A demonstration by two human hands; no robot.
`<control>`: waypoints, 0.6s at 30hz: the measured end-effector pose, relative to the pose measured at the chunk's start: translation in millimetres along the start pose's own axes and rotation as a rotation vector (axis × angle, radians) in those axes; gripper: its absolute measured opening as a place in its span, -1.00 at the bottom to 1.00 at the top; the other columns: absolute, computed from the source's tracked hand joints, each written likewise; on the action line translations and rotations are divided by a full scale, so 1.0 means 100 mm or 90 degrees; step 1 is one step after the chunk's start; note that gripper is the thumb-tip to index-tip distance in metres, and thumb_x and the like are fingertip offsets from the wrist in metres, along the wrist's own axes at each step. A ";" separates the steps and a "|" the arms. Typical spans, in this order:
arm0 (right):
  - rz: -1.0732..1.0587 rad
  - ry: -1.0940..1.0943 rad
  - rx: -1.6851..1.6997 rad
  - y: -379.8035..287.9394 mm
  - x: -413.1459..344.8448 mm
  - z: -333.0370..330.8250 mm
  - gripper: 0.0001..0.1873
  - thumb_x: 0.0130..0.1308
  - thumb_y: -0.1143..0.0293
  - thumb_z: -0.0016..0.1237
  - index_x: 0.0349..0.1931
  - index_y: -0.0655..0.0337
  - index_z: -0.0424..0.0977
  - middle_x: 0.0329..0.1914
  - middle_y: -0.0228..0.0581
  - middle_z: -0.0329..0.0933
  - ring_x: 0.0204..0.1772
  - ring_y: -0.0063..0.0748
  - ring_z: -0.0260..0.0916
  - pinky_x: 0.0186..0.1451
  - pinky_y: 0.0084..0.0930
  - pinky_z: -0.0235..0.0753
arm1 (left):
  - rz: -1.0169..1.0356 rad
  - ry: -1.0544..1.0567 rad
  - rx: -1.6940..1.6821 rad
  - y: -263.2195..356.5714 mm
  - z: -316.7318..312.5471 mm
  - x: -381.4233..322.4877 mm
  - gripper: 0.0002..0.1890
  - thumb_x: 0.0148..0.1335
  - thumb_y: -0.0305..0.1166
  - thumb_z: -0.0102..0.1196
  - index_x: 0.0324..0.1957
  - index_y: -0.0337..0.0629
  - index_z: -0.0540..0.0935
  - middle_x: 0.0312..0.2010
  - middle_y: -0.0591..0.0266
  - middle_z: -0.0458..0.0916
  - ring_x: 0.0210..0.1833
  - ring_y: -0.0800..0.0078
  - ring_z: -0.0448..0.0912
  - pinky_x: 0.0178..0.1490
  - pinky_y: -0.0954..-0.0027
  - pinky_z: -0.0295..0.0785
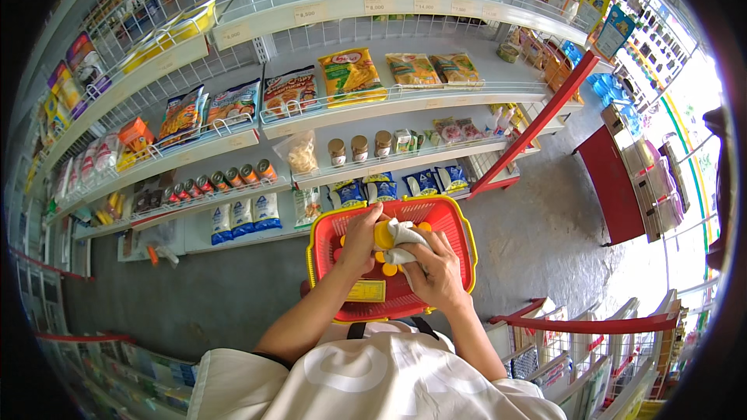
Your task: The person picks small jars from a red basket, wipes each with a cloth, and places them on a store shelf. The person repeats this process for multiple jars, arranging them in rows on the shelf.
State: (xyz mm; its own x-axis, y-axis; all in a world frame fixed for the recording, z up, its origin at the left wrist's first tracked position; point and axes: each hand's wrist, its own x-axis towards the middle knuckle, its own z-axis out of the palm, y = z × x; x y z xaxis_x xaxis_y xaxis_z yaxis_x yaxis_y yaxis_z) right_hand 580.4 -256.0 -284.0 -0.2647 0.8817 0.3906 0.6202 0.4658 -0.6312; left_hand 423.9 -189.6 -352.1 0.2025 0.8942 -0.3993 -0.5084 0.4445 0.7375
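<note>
Over a red plastic shopping basket [402,303] with a yellow rim, my left hand [360,242] grips a small container with a yellow cap [383,235]. My right hand [435,265] holds a pale cloth [404,233] against that container; its body is mostly hidden by the cloth and fingers. Inside the basket lie several yellow-capped containers [390,269], partly covered by my hands. A yellow label [366,290] with writing is on the basket's near left side.
White shop shelves [373,108] curve ahead, bearing snack bags [350,77], jars [359,149], cans [233,177] and blue-and-white packs [242,216]. A red slanted shelf edge [537,122] stands right of them. A red table [610,186] is farther right; more racks [583,324] are at the lower right.
</note>
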 end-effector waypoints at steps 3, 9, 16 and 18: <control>0.025 0.014 0.030 0.05 0.12 -0.02 -0.66 0.08 0.51 0.07 -0.08 0.15 0.54 0.05 -0.08 0.49 -0.01 0.04 0.44 0.07 -0.19 0.46 | 0.361 -0.117 0.453 -0.16 -0.02 -0.03 -0.67 0.43 -0.19 -0.10 -0.33 -0.21 0.59 -0.47 0.30 0.60 -0.45 0.52 0.56 -0.32 0.37 0.47; -0.054 0.045 -0.006 0.00 0.03 0.08 -0.66 0.07 0.51 0.08 -0.08 0.12 0.55 0.07 -0.09 0.48 -0.01 0.02 0.43 0.08 -0.20 0.44 | -0.012 -0.073 -0.024 -0.26 -0.10 0.01 -0.66 0.44 -0.16 -0.14 -0.28 -0.17 0.61 -0.36 0.28 0.61 -0.33 0.51 0.59 -0.22 0.42 0.49; -0.023 0.004 0.052 -0.07 0.11 -0.10 -0.63 -0.04 0.50 0.17 -0.12 0.13 0.60 0.03 -0.01 0.51 0.09 0.04 0.43 0.14 -0.20 0.46 | 0.168 0.043 0.098 -0.03 0.00 -0.09 -0.46 0.52 0.04 -0.43 -0.37 -0.14 0.45 -0.47 0.30 0.50 -0.35 0.54 0.49 -0.17 0.46 0.40; -0.034 -0.013 -0.002 -0.16 0.14 -0.08 -0.59 -0.04 0.46 0.19 -0.08 0.07 0.60 0.07 0.02 0.49 0.18 0.05 0.41 0.22 -0.19 0.44 | 0.287 0.011 0.109 -0.03 0.10 -0.14 -0.46 0.51 0.08 -0.46 -0.31 -0.14 0.42 -0.45 0.31 0.50 -0.34 0.57 0.48 -0.15 0.49 0.39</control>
State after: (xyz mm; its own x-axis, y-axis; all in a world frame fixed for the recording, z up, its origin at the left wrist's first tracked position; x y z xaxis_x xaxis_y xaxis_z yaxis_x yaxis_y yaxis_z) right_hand 572.4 -251.8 -263.3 -0.3127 0.8566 0.4104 0.6072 0.5125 -0.6071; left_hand 430.7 -203.1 -342.8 -0.0208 0.9994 -0.0277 -0.3974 0.0172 0.9175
